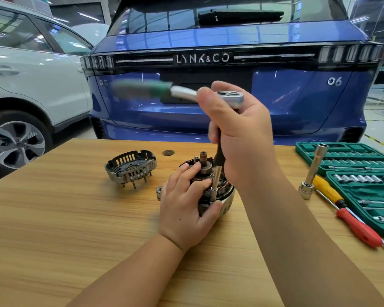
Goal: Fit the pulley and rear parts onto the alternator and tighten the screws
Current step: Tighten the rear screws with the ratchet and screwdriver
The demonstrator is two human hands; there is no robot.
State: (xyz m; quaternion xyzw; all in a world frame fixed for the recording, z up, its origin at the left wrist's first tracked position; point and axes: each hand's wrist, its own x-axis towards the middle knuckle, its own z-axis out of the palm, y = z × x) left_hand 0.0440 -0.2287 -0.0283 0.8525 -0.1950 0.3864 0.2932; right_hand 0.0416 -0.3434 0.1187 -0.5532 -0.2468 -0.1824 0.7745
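Left hand (187, 209) steadies open alternator (211, 187), copper windings and shaft exposed.

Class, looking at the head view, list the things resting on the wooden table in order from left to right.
Rear housing → alternator steadied by the left hand → long socket extension → yellow-and-red screwdriver → green socket set case.

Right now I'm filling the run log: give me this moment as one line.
left hand: holds alternator on table | right hand: grips ratchet, socket down on alternator | rear cover: off, left of it
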